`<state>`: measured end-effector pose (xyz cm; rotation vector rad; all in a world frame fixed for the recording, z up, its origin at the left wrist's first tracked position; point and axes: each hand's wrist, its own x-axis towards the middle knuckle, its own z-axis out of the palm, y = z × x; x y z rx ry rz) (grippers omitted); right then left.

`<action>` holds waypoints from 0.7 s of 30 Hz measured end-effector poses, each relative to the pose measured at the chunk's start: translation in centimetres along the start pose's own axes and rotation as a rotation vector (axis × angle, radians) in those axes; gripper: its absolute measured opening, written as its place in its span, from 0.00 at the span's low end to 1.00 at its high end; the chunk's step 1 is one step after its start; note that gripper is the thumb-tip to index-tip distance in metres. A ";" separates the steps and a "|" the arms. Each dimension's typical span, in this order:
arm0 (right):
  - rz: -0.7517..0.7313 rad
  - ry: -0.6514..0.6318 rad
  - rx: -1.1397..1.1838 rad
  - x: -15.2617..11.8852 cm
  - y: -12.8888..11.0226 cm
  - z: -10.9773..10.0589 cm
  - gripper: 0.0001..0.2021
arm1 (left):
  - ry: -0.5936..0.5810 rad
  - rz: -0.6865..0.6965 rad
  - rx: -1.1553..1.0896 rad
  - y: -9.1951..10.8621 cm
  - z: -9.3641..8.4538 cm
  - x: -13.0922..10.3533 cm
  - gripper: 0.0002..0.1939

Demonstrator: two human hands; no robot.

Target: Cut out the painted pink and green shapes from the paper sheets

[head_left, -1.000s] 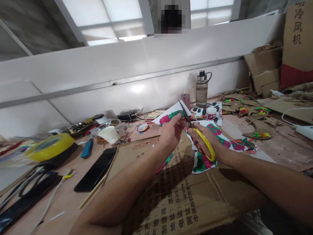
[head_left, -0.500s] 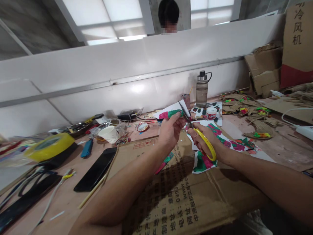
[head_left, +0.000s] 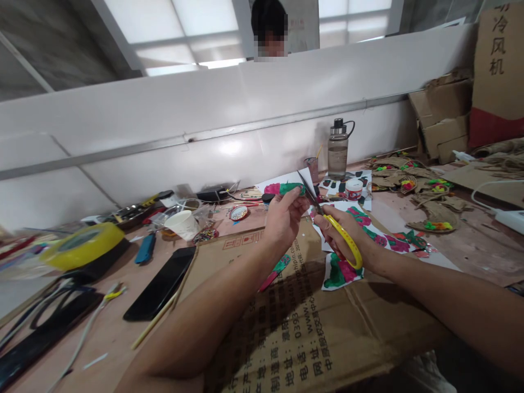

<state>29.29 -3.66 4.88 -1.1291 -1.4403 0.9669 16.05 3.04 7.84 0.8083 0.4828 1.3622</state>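
Note:
Between its fingers my left hand (head_left: 286,214) pinches a white paper painted pink and green (head_left: 273,188), held above the cardboard. My right hand (head_left: 344,234) is closed around the yellow handles of the scissors (head_left: 347,240), whose dark blades point up and left beside the paper's right side. Below my hands, a painted cutout (head_left: 341,271) and a slimmer green and pink piece (head_left: 278,271) lie on the flattened cardboard (head_left: 295,327). A larger painted sheet (head_left: 360,218) spreads beyond my right hand.
A water bottle (head_left: 338,150) stands at the back beside a paint jar (head_left: 354,189). Woven pieces (head_left: 434,218) lie on the right. On the left are a phone (head_left: 160,284), yellow tape (head_left: 84,245) and a paper cup (head_left: 182,225). Across the partition a person's head shows.
The held paper has turned and shifted slightly left, and the scissor blades now stand a little apart from its painted part. The person's head across the partition has moved left.

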 end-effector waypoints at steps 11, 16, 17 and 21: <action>-0.033 -0.018 -0.029 -0.1 0.5 -0.3 0.23 | -0.009 0.032 -0.025 -0.2 -0.6 0.8 0.15; -0.075 -0.008 -0.049 0.1 0.6 -0.3 0.24 | 0.002 0.047 -0.018 -0.2 -0.7 0.9 0.14; -0.074 -0.006 -0.038 0.1 0.6 -0.3 0.23 | 0.000 0.047 -0.011 -0.2 -0.7 0.9 0.14; -0.034 -0.001 0.019 0.1 0.5 -0.2 0.20 | -0.014 0.020 -0.011 -0.2 -0.3 0.3 0.12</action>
